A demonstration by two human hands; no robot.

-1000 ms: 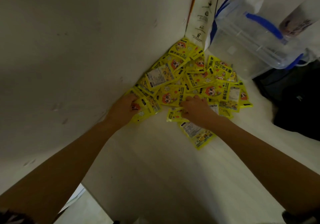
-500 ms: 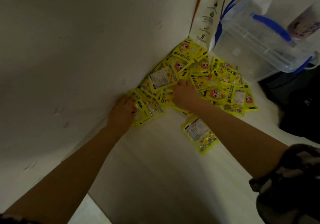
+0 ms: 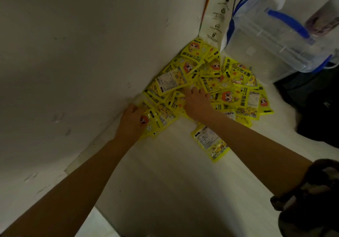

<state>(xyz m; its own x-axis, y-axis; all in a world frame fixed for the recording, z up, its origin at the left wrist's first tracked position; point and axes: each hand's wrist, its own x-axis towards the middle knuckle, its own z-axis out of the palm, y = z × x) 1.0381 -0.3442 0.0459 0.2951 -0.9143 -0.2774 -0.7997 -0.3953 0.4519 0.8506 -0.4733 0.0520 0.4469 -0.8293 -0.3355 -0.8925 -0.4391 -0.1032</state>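
A: Where are the hand-warmer packets (image 3: pixel 229 82)?

B: Heaped in the corner, centre-right. The left hand (image 3: pixel 131 123) grips a small stack (image 3: pixel 157 121) at the heap's lower-left edge. The right hand (image 3: pixel 197 102) lies spread-fingered on the middle.

A: Advice?

B: Slide packets toward the stack and square the edges. The wall (image 3: pixel 73 53) crowds the left and the clear storage box (image 3: pixel 275 40) the upper right. The floor (image 3: pixel 174 181) below gives room.

Yellow packets (image 3: pixel 227 97): dozens, too overlapped to count; clear box (image 3: pixel 275 40): one; white bag (image 3: pixel 218 16): one
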